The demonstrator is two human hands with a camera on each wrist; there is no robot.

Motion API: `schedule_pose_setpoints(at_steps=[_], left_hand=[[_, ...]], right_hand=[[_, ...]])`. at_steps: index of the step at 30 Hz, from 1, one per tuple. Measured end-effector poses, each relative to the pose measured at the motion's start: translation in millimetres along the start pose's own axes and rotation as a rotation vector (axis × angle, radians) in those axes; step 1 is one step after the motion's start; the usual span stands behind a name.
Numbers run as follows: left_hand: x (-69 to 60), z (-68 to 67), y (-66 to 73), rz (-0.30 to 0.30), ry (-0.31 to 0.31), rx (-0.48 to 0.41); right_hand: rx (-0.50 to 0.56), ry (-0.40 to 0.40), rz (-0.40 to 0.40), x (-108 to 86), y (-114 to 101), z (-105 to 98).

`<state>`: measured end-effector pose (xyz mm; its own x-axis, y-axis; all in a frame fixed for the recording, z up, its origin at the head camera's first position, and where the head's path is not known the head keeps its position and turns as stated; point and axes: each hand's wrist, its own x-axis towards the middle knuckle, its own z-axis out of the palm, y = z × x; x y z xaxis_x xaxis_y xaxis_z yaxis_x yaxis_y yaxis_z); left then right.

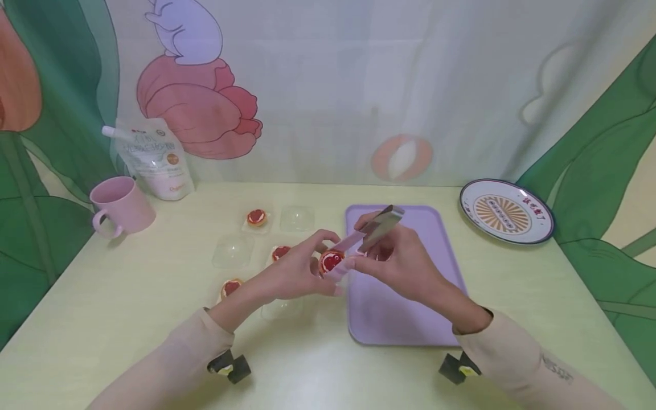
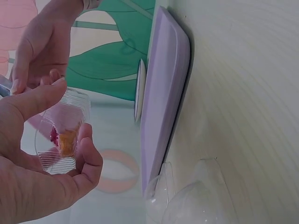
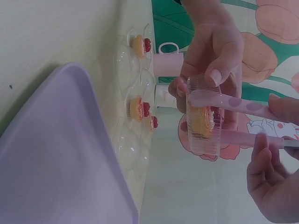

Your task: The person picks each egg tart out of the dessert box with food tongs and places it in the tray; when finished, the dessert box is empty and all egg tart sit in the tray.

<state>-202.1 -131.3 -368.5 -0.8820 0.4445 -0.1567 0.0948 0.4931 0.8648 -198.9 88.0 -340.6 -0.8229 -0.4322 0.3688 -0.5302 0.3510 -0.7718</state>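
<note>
My left hand (image 1: 292, 274) holds a small clear ribbed plastic container (image 3: 204, 148) above the table, between thumb and fingers. Inside it is a small tart (image 1: 331, 261) with a red topping and white cream. With my right hand (image 1: 410, 266) I grip metal tongs (image 1: 381, 229) with pink tips. Those tips reach into the container, one on each side of the tart, as the right wrist view shows. Whether they press on the tart is hard to tell. Near my left forearm, more tarts (image 1: 257, 217) sit in open clear containers on the table.
A purple tray (image 1: 405, 319) lies under and beyond my right hand. At the back right leans or rests a white plate (image 1: 533, 225) with a dark rim. A pink mug (image 1: 125, 208) and a white spouted pouch (image 1: 159, 165) stand at the left. Clear lids (image 1: 233, 251) lie by the tarts.
</note>
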Motion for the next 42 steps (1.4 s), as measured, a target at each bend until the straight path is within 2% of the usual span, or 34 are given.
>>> schedule_pose_setpoints(at_steps=[2, 5, 15, 19, 29, 42], left_hand=[[-0.4, 0.0, 1.0, -0.003, -0.003, -0.004], [-0.9, -0.1, 1.2, -0.012, -0.003, -0.012], [-0.9, -0.2, -0.1, 0.033, -0.021, -0.054], [-2.2, -0.6, -1.1, 0.027, -0.018, -0.052], [-1.9, -0.4, -3.2, 0.01, -0.036, -0.05], [-1.6, -1.1, -2.6, 0.024, -0.037, -0.036]], right_hand=[[-0.043, 0.034, -0.024, 0.7, 0.0, 0.4], [-0.067, 0.042, -0.041, 2.4, 0.6, 1.0], [-0.064, -0.02, -0.055, 5.0, 4.1, 4.2], [-0.081, -0.033, -0.065, 5.2, 5.9, 4.7], [-0.003, -0.04, -0.077, 3.0, 10.5, 7.5], [-0.006, 0.016, -0.088, 2.4, 11.4, 8.6]])
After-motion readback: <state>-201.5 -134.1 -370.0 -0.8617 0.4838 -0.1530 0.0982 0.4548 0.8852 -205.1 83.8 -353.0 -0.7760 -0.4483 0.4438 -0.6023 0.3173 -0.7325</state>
